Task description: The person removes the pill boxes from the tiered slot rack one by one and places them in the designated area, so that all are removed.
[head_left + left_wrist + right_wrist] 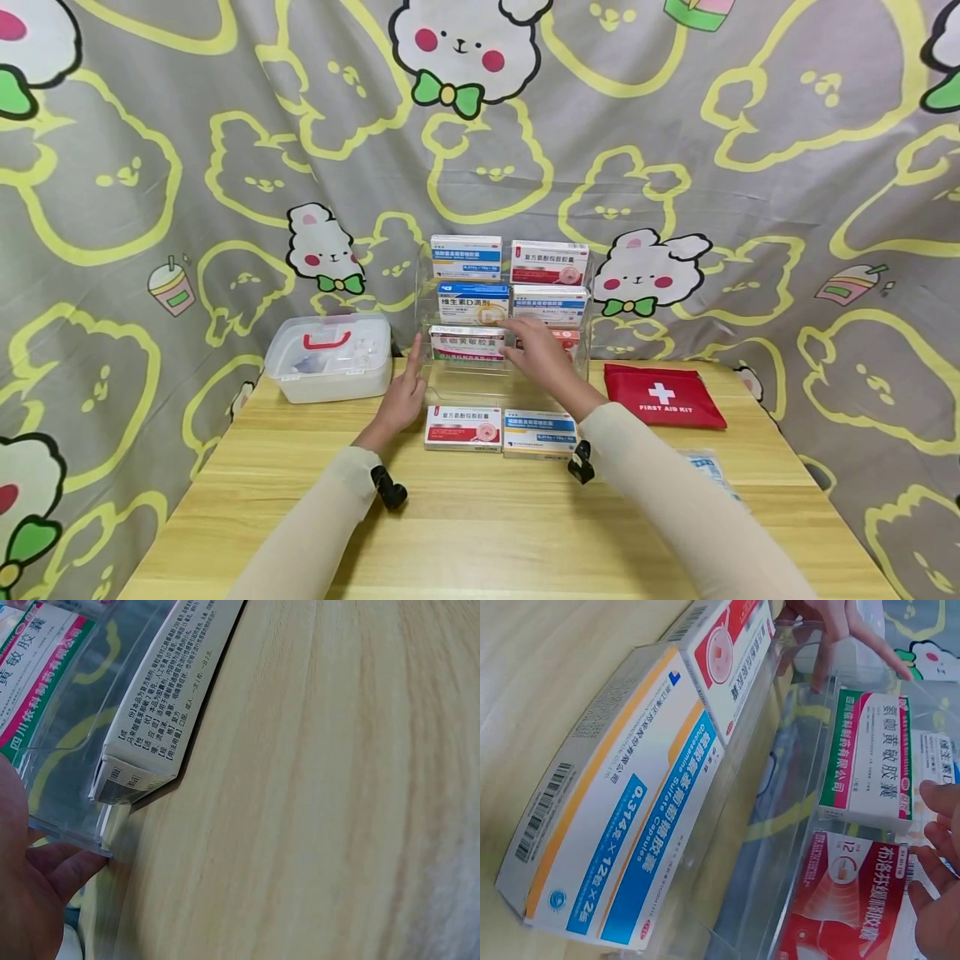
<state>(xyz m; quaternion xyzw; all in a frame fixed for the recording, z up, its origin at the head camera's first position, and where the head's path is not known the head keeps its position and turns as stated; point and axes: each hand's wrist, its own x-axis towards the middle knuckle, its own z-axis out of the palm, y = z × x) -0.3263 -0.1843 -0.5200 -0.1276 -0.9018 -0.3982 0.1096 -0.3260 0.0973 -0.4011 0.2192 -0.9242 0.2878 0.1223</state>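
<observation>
A clear tiered display stand (472, 379) holds several medicine boxes. My left hand (402, 402) grips its left edge, one finger extended upward along the side; in the left wrist view, curled fingers (71, 874) reach round the clear corner. My right hand (543, 358) is before the lower tiers with loosely bent fingers and nothing held. Its fingertips (930, 859) are by a green-and-pink capsule box (866, 757) and a red capsule box (847, 892); contact is unclear. Vitamin D drops (472, 302) sit one tier higher.
At the stand's front, a red-and-white box (463, 429) and a glucosamine box (540, 433) lie side by side. A lidded plastic case (330, 358) stands left. On the right are a red first aid pouch (663, 396) and a clear packet (708, 467). A patterned curtain (480, 183) hangs behind.
</observation>
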